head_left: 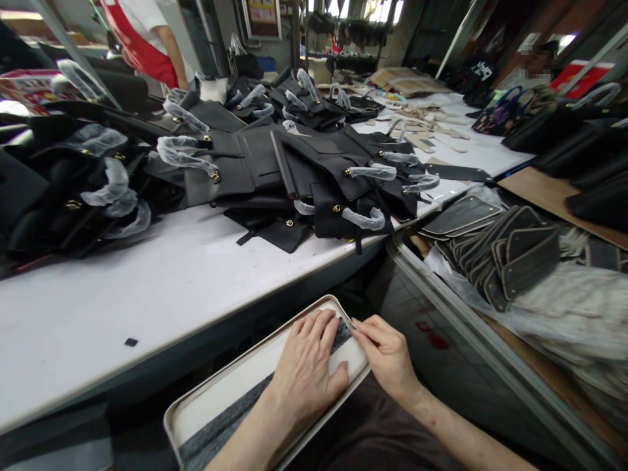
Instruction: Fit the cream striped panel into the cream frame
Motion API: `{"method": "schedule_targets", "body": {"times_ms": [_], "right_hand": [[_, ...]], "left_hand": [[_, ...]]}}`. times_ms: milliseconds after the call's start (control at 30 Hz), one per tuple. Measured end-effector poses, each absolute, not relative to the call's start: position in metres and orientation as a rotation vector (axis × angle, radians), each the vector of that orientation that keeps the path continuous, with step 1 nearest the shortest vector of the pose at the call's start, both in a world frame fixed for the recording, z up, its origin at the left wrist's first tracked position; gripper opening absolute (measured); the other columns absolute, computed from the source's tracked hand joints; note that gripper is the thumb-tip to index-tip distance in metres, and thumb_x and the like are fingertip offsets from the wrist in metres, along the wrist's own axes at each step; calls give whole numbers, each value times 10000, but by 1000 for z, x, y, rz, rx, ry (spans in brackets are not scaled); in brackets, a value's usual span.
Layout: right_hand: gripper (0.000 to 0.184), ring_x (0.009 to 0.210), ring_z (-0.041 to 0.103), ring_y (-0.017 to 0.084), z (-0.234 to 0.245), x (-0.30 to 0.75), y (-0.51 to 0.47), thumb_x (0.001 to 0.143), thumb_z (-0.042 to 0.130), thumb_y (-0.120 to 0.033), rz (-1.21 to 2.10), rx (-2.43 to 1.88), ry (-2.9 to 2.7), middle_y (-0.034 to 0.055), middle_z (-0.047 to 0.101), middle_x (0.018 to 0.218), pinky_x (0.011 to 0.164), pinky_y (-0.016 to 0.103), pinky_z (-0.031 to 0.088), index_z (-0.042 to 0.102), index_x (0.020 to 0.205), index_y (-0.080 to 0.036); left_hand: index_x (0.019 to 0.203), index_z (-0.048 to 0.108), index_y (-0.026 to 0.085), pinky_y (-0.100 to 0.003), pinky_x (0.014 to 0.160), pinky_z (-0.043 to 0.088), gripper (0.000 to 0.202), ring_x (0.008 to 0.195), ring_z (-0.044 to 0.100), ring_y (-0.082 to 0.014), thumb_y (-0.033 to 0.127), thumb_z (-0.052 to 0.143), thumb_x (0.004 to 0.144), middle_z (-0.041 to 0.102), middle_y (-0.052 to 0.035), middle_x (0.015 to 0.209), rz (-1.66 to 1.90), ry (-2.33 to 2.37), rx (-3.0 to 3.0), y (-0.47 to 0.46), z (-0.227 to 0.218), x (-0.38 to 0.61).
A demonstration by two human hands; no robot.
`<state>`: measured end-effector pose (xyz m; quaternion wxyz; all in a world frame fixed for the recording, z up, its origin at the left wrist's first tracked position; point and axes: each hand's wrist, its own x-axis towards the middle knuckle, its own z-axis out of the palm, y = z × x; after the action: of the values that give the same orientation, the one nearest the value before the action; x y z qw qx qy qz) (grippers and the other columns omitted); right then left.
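Note:
Across my lap lies a long tray-like panel (pixel 245 387) with rounded corners, a pale raised rim, and white and dark grey strips inside. My left hand (pixel 310 363) rests flat on its inner face near the far end, fingers stretched out and thumb apart. At the right-hand rim, close to the far corner, my right hand (pixel 385 350) is closed in a pinch. A thin, shiny sliver shows at its fingertips against the rim, too small to name. The left forearm covers part of the panel.
A white table (pixel 122 307) runs ahead, piled with black handbags (pixel 265 163) with plastic-wrapped handles. On the right, a bin (pixel 471 340) holds stacked dark panels (pixel 510 252). Another person in a red apron (pixel 142 42) stands beyond the table.

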<state>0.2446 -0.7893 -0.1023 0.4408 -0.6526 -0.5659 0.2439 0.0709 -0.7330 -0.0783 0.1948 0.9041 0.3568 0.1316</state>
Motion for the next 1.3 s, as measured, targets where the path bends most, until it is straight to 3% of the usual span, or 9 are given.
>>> {"method": "schedule_targets", "body": {"times_ms": [367,500,667,867,933,1033,1100,1200,1300], "right_hand": [[247,746,557,121,-98,251,-791,971,467,-197,581,-1506,-1695,42,562,840,659,235,460,688,1077,-169],[301,742,530,147,-91,254,-788,981,364,-134,414,-1530,-2011,68,550,838,673,268,461,656,1041,-94],[231,778,515,193,-88,255,-782,922,393,-88,246,-1533,-2292,99,562,863,728,317,484,616,978,-58],[191,898,534,232,-79,251,-785,882,451,-118,264,-1591,-2374,128,582,982,816,358,482,621,959,-75],[229,837,545,196,-76,253,-784,911,410,-128,387,-1561,-2252,95,582,893,773,327,469,635,881,-102],[220,727,557,137,-80,263,-772,907,488,-208,792,-1530,-1829,41,592,771,669,263,445,655,781,-138],[152,609,535,110,-88,269,-759,838,612,-285,1066,-1547,-1473,6,591,690,548,224,416,640,785,-146],[266,427,425,77,-96,273,-747,711,735,-352,1356,-1556,-1163,-60,511,547,382,181,315,552,760,-166],[411,435,468,96,-105,275,-740,589,822,-411,1690,-1469,-1090,-72,534,585,368,200,410,519,753,-187]], "left_hand": [[1325,445,178,-417,1149,284,595,1341,354,-245,388,549,778,429,-97,1452,370,972,2580,-731,-77,72],[1296,459,177,-429,1130,308,589,1288,405,-260,359,574,748,468,-91,1400,388,968,2541,-730,-76,73],[1300,426,220,-409,1077,367,606,1267,422,-232,283,574,716,440,-51,1422,435,929,2510,-730,-66,77],[1146,535,252,-465,980,410,380,1177,464,-279,301,533,769,582,3,1257,358,864,2636,-730,-58,81],[1212,516,255,-456,1030,385,445,1214,443,-273,324,545,774,567,2,1293,364,877,2623,-730,-60,79],[1284,487,261,-452,1087,343,529,1279,404,-267,347,559,767,528,0,1366,359,936,2602,-729,-64,77],[1307,480,262,-452,1099,334,551,1304,392,-261,357,551,769,511,1,1395,346,953,2604,-729,-66,76],[1329,486,254,-468,1106,331,554,1332,389,-253,344,510,783,503,-8,1420,313,946,2644,-734,-73,69],[1308,528,257,-532,1065,360,529,1301,439,-299,398,489,800,544,-49,1382,369,939,2699,-732,-94,64]]}}
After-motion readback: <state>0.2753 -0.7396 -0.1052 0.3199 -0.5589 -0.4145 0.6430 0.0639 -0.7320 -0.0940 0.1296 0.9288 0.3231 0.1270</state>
